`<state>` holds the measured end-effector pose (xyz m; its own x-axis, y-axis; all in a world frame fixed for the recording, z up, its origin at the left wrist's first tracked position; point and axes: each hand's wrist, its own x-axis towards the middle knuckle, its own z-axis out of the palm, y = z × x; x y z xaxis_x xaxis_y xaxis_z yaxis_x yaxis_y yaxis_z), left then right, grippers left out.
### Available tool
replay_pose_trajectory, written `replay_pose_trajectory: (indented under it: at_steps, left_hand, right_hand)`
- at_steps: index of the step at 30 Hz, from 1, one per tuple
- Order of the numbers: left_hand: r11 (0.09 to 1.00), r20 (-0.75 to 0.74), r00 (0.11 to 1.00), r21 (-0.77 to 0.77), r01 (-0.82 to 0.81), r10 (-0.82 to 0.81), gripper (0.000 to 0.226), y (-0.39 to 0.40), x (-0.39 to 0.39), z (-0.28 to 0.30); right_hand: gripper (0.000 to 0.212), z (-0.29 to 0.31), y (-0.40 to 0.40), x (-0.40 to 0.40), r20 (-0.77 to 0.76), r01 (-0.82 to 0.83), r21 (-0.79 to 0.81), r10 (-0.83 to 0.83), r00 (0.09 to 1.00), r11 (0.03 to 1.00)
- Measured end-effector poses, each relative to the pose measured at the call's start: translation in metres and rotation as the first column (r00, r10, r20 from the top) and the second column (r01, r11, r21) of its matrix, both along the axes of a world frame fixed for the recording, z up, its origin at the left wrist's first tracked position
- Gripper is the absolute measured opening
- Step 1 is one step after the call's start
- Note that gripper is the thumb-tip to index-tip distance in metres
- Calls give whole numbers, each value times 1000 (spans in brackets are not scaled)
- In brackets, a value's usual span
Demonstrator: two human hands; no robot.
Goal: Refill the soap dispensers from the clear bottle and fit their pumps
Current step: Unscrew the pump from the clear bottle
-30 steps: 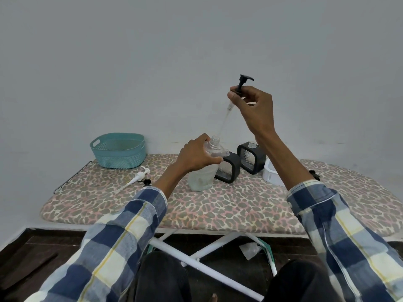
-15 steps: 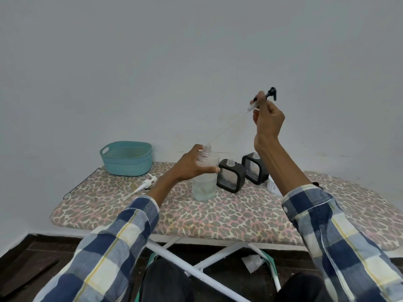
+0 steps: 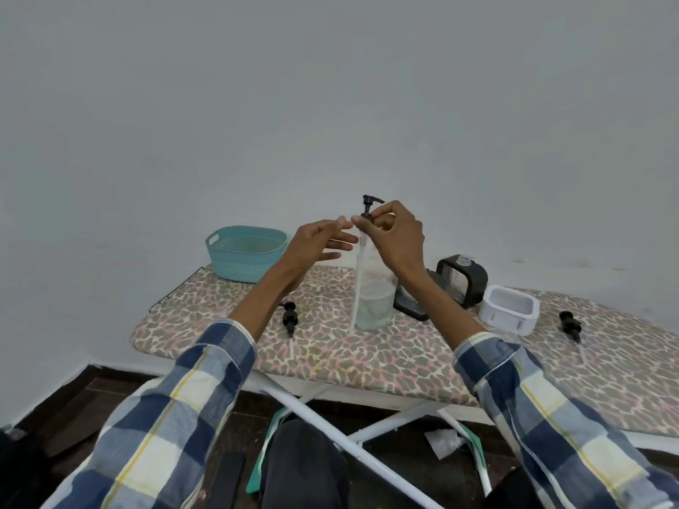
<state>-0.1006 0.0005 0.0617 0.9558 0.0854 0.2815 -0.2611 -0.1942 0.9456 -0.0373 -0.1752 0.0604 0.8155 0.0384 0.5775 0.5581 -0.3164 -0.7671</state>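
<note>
Left hand (image 3: 316, 240) spread, fingers straight, reaching toward the dip tube just under the pump (image 3: 368, 209); right hand (image 3: 398, 236) pinching that black pump's collar, tube hanging past the clear bottle (image 3: 374, 295), which stands mid-board on the ironing board (image 3: 330, 350). Best steadied low on the tube, kept plumb, then carried toward the dispenser (image 3: 462, 282) at 3 o'clock of the bottle. Worth watching for drips and a bent tube tip at the neck.
</note>
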Motion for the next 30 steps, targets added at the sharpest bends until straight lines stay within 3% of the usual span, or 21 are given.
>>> replay_pose_trajectory:
  at_steps: [7, 10, 14, 18, 21, 25, 30]
  left_hand:
    - [986, -47, 997, -152, -63, 56, 35, -2, 10, -20]
    - [970, -86, 991, -216, -115, 99, 36, 6, 17, -31]
    - [939, -131, 960, -215, -270, 246, 35, 16, 27, -46]
    - [904, -187, 900, -102, -416, 393, 38, 20, 43, -73]
    - [858, -221, 829, 117, -501, 514, 45, 22, 60, -96]
    - [792, -243, 767, 340, -506, 594, 38, 23, 80, -117]
    - [745, -204, 750, 432, -507, 629, 29, 14, 90, -125]
  right_hand:
    - [27, -15, 21, -11, 212, 121, -318, -54, 976, 940]
    - [39, -23, 20, -9, 220, 93, -402, -2, 975, 911]
    - [52, -33, 10, -9, 353, 186, -419, -29, 935, 889]
    - [63, -45, -10, -8, 352, 204, -356, -72, 933, 912]
    - [71, -62, -27, -6, 290, 131, -277, -47, 956, 952]
    - [85, -91, -45, -2, 220, 49, -244, 6, 975, 969]
    - [95, -113, -54, 6, 130, -34, -246, 68, 989, 969]
